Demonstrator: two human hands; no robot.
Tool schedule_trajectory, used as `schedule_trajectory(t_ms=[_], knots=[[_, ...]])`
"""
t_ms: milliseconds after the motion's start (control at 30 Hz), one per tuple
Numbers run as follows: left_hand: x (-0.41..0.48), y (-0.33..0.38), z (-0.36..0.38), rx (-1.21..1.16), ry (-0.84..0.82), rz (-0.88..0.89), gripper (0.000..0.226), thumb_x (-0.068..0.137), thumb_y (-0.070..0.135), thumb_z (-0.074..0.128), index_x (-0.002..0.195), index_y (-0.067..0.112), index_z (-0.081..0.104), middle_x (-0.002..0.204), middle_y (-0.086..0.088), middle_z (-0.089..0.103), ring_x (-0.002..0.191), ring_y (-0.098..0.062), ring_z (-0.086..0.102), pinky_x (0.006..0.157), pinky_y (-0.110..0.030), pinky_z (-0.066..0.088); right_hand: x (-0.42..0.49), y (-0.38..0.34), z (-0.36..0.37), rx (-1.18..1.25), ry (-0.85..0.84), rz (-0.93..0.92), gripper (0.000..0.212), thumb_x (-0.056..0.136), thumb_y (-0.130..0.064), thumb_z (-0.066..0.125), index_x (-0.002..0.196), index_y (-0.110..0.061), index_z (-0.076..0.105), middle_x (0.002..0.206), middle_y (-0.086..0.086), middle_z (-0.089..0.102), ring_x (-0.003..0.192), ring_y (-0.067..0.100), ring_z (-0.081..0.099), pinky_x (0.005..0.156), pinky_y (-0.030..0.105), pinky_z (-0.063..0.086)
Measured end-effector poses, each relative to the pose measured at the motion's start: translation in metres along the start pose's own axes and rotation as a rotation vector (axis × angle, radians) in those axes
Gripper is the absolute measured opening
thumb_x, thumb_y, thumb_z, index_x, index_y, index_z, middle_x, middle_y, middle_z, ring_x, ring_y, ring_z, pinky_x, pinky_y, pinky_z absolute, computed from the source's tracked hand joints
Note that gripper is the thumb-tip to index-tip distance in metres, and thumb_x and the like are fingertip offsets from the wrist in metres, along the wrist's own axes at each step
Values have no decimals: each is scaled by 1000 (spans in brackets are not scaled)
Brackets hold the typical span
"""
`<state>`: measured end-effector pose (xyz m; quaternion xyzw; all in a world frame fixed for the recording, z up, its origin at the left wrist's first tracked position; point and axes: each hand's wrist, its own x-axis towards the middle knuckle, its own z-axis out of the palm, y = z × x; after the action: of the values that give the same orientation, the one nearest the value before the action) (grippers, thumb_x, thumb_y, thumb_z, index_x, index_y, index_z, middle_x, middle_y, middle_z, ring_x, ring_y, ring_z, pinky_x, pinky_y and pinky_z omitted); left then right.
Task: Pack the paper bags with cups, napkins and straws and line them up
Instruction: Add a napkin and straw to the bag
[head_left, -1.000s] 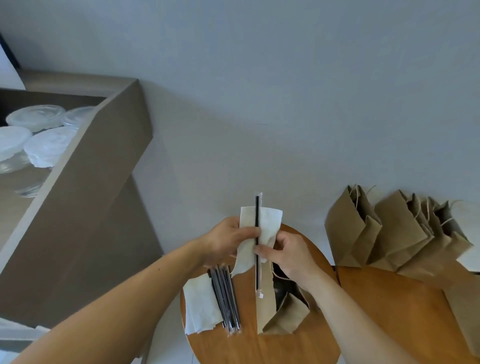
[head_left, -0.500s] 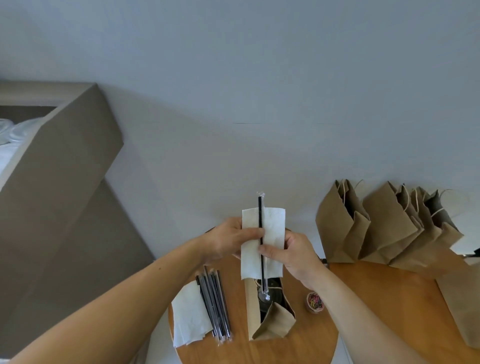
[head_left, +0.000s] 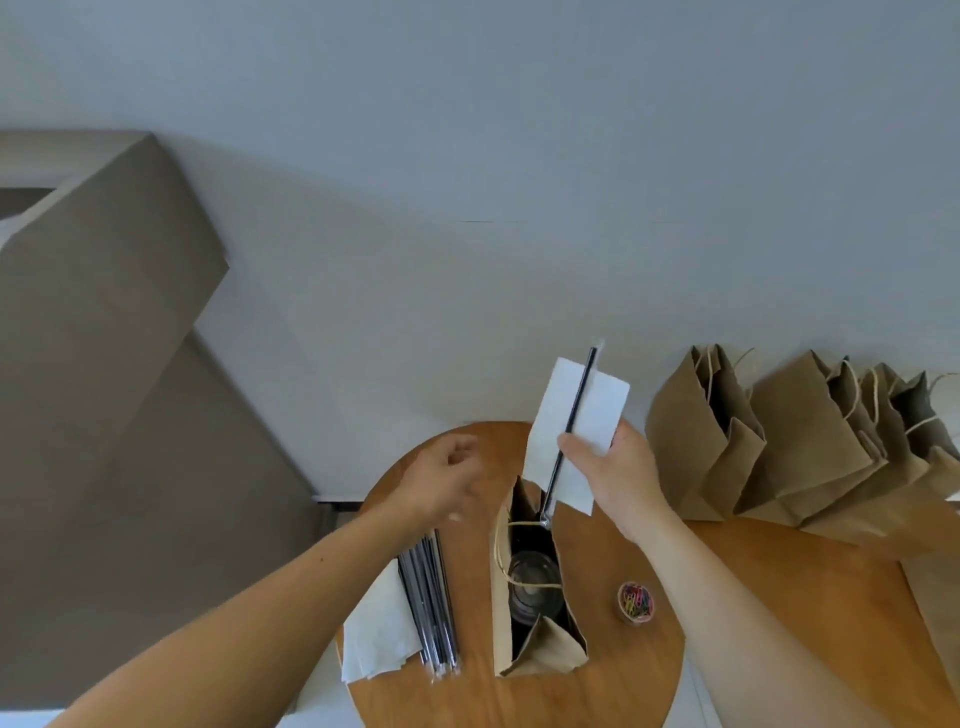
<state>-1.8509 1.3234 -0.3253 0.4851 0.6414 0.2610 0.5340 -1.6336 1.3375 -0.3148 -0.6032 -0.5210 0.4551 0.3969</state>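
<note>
Right hand (head_left: 621, 475) pinched a white napkin (head_left: 574, 434) and a wrapped black straw (head_left: 570, 434) together, thumb pressing the straw against the napkin's face. Napkin and straw tilted, tops leaning toward 1 o'clock; the straw's lower tip hung just above the mouth of the open paper bag (head_left: 537, 652).

Left hand (head_left: 447, 480) was motion-blurred, loosely curled and holding nothing, apart from the napkin, at 9 o'clock of the right hand. It hovered over the round wooden table (head_left: 613, 691).

The open bag stood near the table's centre, twine handles draped across its mouth. A clear cup (head_left: 532, 584) sat inside it.

At 9 o'clock of the bag lay a bundle of wrapped straws (head_left: 431, 608), running roughly 12 to 6. The bundle rested partly on a stack of napkins (head_left: 379, 634), which overhung the table's edge.

At 3 o'clock of the bag, a small round container of coloured paper clips (head_left: 635, 603) sat on the wood, well apart from the bag.

A row of brown paper bags (head_left: 779, 447) stood against the wall at 2 o'clock, leaning on one another, on a second wooden surface (head_left: 810, 597) beside the round table. Contents of those bags could not be made out.
</note>
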Motion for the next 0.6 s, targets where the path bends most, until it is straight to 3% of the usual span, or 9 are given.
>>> schedule_trajectory(t_ms=[33,100,200,233,300,367,400,533,600], knots=[[-2,-17,1,99,-32,-60,46,95,21,59,139,27,46,121,7,59,92,-13,68,70,-29,61,5,2,-1,-6,57,-6,24,91,-30,69,110,-35,54,103,-19,62,95,7,63,71,19,52],[-7,-50,8,326,-251,-170,57,87,28,68,139,26,44,114,6,61,95,-13,66,74,-28,60,15,6,3,-2,152,-12,24,92,-29,67,113,-28,57,103,-16,64,94,5,63,61,10,48],[-16,-74,33,476,-492,-266,79,70,49,75,138,21,46,121,-9,64,104,-23,66,90,-36,58,25,13,27,-34,195,-10,31,94,-29,65,122,-19,57,110,-7,64,85,-3,59,53,4,45],[-17,-78,43,504,-475,-251,79,66,56,74,133,22,50,119,-6,65,103,-22,66,93,-37,56,25,17,37,-70,184,-8,31,94,-29,64,123,-18,56,111,-5,64,81,-4,56,52,2,43],[-16,-85,60,533,-367,-187,56,68,60,68,112,27,61,98,3,67,89,-13,66,87,-35,58,21,28,55,-174,148,11,29,95,-30,62,121,-17,57,111,-2,65,78,-3,55,50,3,41],[-14,-88,68,541,-247,-137,28,80,54,61,90,28,66,80,6,67,74,-11,68,78,-34,61,13,41,68,-298,95,24,30,95,-32,61,121,-17,57,112,-1,66,82,4,59,50,5,39],[-14,-89,69,523,-203,-141,27,87,51,56,85,27,68,77,5,68,70,-12,69,75,-34,62,8,46,71,-345,67,25,31,95,-32,60,122,-17,57,112,-2,65,85,7,60,50,6,38],[-11,-93,63,350,-137,-300,34,100,39,44,90,16,68,65,-3,73,56,-14,71,71,-33,63,-11,53,70,-396,-33,8,33,96,-31,60,126,-21,54,110,-9,59,89,5,58,55,5,41],[-11,-93,60,264,-140,-332,34,100,33,44,93,9,67,64,-6,73,59,-20,72,73,-35,63,-20,54,68,-422,-101,-27,33,97,-29,59,129,-21,53,112,-10,58,93,4,56,59,4,41]])
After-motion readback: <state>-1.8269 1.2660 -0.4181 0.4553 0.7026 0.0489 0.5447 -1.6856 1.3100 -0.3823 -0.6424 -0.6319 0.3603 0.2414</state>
